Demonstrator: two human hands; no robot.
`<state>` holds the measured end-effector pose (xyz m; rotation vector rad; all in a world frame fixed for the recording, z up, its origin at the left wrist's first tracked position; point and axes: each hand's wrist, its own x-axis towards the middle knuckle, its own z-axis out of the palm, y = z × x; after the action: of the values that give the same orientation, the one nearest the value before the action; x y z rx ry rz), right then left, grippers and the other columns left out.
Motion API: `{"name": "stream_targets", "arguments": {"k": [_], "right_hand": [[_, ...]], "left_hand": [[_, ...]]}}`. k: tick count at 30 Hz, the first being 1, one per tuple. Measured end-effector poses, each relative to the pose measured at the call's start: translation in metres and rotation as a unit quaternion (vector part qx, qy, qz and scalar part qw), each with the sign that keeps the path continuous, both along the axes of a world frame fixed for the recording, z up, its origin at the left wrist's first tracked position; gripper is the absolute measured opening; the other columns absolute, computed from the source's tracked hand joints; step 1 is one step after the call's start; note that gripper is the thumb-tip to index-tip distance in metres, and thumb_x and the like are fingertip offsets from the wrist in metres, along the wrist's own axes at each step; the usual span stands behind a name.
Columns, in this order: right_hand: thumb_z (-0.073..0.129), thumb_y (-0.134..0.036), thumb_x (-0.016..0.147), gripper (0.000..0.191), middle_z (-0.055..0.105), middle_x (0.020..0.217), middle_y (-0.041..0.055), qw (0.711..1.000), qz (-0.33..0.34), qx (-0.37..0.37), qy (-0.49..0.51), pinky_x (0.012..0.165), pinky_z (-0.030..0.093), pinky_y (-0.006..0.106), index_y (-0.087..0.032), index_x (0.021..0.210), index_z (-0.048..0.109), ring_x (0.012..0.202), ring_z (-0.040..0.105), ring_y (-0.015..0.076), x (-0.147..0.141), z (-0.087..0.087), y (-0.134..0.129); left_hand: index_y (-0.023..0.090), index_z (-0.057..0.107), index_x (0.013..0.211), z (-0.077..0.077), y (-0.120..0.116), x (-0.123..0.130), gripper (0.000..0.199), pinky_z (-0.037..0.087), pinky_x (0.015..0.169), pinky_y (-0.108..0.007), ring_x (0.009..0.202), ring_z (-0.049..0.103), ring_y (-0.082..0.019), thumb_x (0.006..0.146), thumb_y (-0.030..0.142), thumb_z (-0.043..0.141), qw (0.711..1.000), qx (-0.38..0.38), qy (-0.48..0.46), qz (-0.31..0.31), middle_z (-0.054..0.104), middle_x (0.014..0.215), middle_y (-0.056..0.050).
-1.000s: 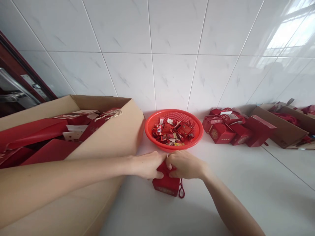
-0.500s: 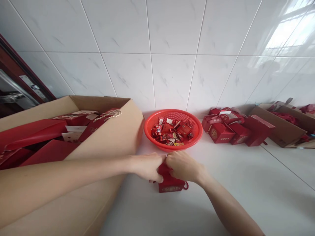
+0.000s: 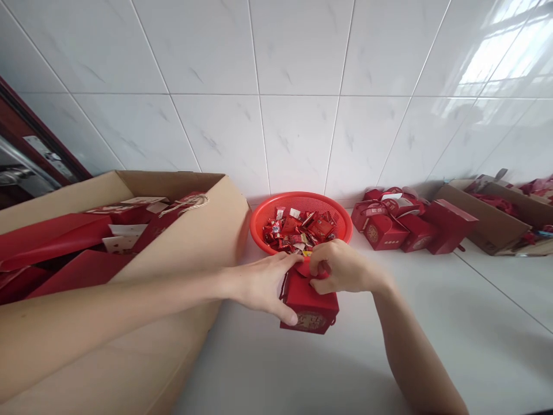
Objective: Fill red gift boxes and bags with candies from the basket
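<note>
A small red gift box (image 3: 311, 304) with a gold round pattern on its front is held at the middle, just in front of the candy basket. My left hand (image 3: 263, 285) grips its left side, thumb on the front face and fingers toward the back top edge. With bent fingers, my right hand (image 3: 341, 268) pinches a flap at the top of the box. Cord loops show at the box's sides. Right behind stands a red plastic basket (image 3: 258, 221) of small wrapped sweets (image 3: 319, 226), its front rim partly hidden by my hands.
A large open cardboard carton (image 3: 228, 230) with red boxes and bags stands at the left. Along the wall to the right are several red gift boxes (image 3: 384, 232) and another cardboard box (image 3: 484, 227). White tiles (image 3: 298, 138) rise behind the pale countertop (image 3: 268, 374).
The box has turned and tilted, so its gold-patterned front shows more. My right hand has moved right and up, apart from my left, which has opened wider around the box.
</note>
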<state>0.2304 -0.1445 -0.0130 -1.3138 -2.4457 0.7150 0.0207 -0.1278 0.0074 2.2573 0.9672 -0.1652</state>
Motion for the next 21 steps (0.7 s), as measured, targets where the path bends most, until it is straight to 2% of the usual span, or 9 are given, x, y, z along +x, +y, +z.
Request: {"name": "stream_targets", "arguments": {"k": [2,5,10,14,18,21], "right_hand": [[0.07,-0.014,0.066,0.003,0.065,0.071,-0.0005,0.999,-0.023,-0.013,0.03,0.052,0.036,0.021,-0.015,0.067,0.067,0.062,0.051,0.0097,0.003,0.001,0.0],[0.069,-0.015,0.067,0.001,0.064,0.065,-0.0014,0.995,-0.043,-0.053,0.068,0.05,0.036,0.02,-0.015,0.067,0.068,0.058,0.051,0.0093,0.007,0.002,0.001],[0.068,-0.016,0.068,0.003,0.06,0.059,-0.0024,0.989,-0.021,-0.106,0.103,0.047,0.035,0.02,-0.013,0.067,0.069,0.055,0.05,0.0088,0.011,-0.002,0.008],[0.068,-0.016,0.067,0.003,0.061,0.058,-0.0023,0.987,-0.02,-0.114,0.111,0.046,0.035,0.019,-0.014,0.066,0.069,0.054,0.051,0.009,0.012,0.0,0.006],[0.069,-0.018,0.068,0.003,0.066,0.065,0.0,0.989,-0.044,-0.056,0.13,0.052,0.043,0.022,-0.015,0.068,0.069,0.058,0.056,0.0115,0.031,0.013,-0.007],[0.07,-0.027,0.072,0.01,0.068,0.07,0.0026,0.984,-0.084,0.037,0.155,0.06,0.049,0.026,-0.017,0.069,0.069,0.065,0.059,0.0144,0.064,0.024,-0.021]], "left_hand": [[0.022,0.045,0.14,-0.003,0.003,-0.001,0.087,0.047,0.098,-0.038,0.123,0.055,-0.031,0.064,0.047,0.08,1.0,0.001,-0.017,0.002,0.056,0.138,-0.011],[0.025,0.041,0.144,-0.005,0.008,-0.002,0.091,0.05,0.095,-0.036,0.121,0.058,-0.029,0.065,0.047,0.08,0.998,-0.061,-0.025,0.014,0.06,0.136,-0.008],[0.026,0.041,0.145,-0.006,0.014,-0.002,0.091,0.048,0.1,-0.036,0.123,0.058,-0.026,0.066,0.044,0.082,0.986,-0.16,-0.046,0.026,0.063,0.133,-0.007],[0.025,0.035,0.15,-0.005,0.013,-0.002,0.101,0.046,0.105,-0.037,0.128,0.054,-0.028,0.065,0.048,0.083,0.987,-0.152,-0.042,0.018,0.057,0.141,-0.009],[0.032,0.012,0.158,-0.004,0.011,-0.004,0.12,0.039,0.112,-0.043,0.137,0.046,-0.03,0.064,0.054,0.083,0.989,-0.128,-0.075,0.002,0.046,0.152,-0.009],[0.031,0.001,0.159,-0.003,0.011,-0.006,0.121,0.033,0.117,-0.047,0.148,0.029,-0.033,0.07,0.058,0.078,0.99,-0.109,-0.089,0.008,0.023,0.164,-0.012]]}}
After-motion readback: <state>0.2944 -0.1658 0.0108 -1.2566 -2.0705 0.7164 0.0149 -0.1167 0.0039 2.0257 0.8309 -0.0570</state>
